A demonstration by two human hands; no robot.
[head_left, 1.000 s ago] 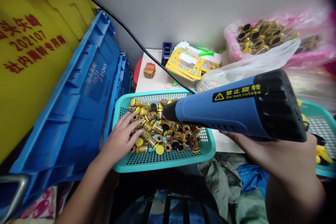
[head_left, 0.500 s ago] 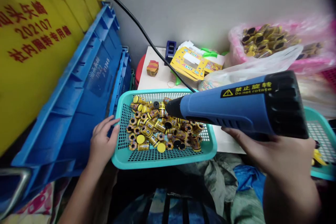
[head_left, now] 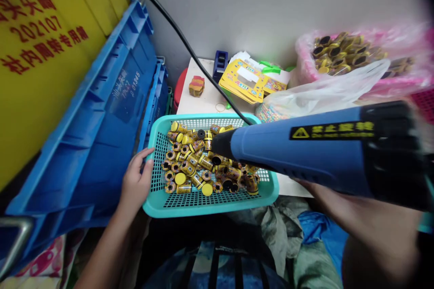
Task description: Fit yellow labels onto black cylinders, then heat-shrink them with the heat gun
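Observation:
A blue and black heat gun, marked "Do not rotate", is in my right hand, whose fingers are mostly hidden beneath its body. The black nozzle points left over a turquoise plastic basket. Inside the basket lie many small yellow-wrapped bottles, some with yellow lids and others showing dark round ends. At the left end of the basket, my left hand grips the rim between thumb and fingers. A black cord crosses from the top down behind the nozzle.
Blue crates and a yellow crate stand at left. Behind the basket are a tape dispenser, yellow cardboard packaging and a small stack of cards. A pink-lined container with more bottles sits at back right, beside a plastic bag.
The heat gun has come nearer the camera and shifted right and down at its rear, its nozzle staying over the basket. My left hand has moved slightly right against the rim.

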